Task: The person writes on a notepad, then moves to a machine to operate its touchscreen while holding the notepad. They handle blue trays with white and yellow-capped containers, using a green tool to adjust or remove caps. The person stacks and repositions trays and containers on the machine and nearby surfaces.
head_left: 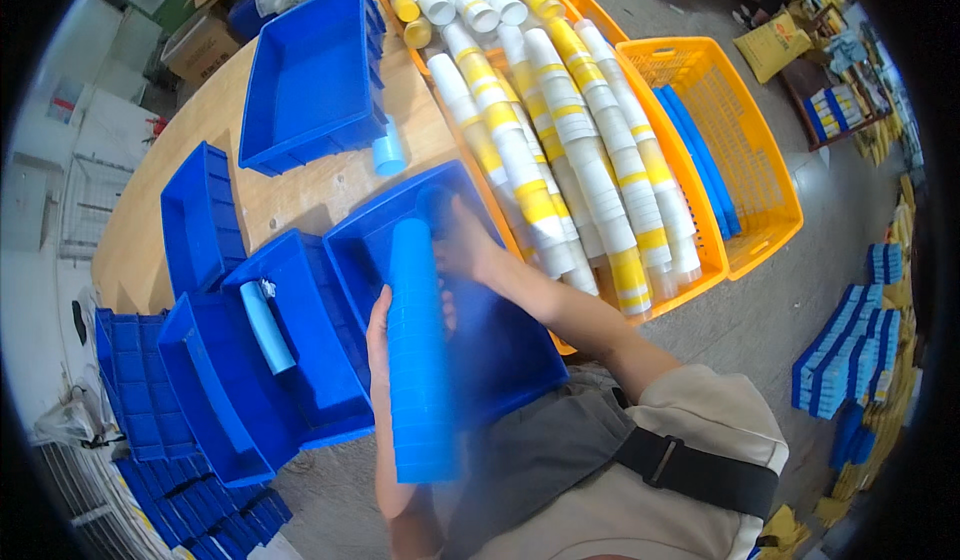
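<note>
A long stack of nested blue cups [418,360] lies in my left hand [379,332], whose thumb shows on one side and fingertips on the other. My left hand is closed around it. My right hand [465,248] is beside the stack's far end, with its fingers smeared by motion, so I cannot tell whether they grip anything. Just past that end is a single blue cup shape [432,202], close to my right fingers. Beneath both hands sits a deep blue bin [510,345].
Orange crates hold long stacks of white and yellow cups [560,110]; another orange crate [765,150] holds blue pieces. On the wooden table [285,195] stand a large blue bin [310,70] and a light-blue cup [388,150]. A light-blue cup stack [266,328] lies in a nearer bin.
</note>
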The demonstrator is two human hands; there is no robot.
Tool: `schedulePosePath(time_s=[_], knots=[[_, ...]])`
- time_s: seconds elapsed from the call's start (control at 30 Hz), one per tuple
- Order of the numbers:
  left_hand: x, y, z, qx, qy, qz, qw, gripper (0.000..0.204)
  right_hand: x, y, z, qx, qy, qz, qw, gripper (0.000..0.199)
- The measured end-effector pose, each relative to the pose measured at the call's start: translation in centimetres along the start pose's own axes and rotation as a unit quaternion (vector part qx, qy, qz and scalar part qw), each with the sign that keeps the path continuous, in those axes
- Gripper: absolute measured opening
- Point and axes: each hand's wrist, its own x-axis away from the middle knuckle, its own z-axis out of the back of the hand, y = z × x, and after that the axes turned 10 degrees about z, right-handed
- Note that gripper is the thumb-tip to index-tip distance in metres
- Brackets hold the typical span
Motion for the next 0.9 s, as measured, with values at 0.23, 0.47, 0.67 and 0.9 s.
schedulePosePath(time_s=[0.23, 0.47, 0.67, 0.9], knots=[[1.3, 0.8, 0.1, 0.057, 0.043, 0.023, 0.997, 0.073, -0.3, 2.9, -0.7, 0.155, -0.053, -0.036, 0.986, 0.078], [3.6, 0.5, 0.2, -0.029, 0.095, -0.060, 0.993, 0.070, 0.1, 5.0, -0.3, 0.249, -0.252, -0.129, 0.926, 0.054], [4.3, 1.7, 1.2, -0.057, 0.146, -0.097, 0.983, 0.062, -0.9, 8.3, -0.6, 0.236, -0.150, -0.139, 0.950, 0.054], [5.9, 1.7, 2.2, -0.196, 0.220, -0.011, 0.956, 0.066, -3.0, 7.8, -1.7, 0.228, -0.108, -0.078, 0.964, 0.074]])
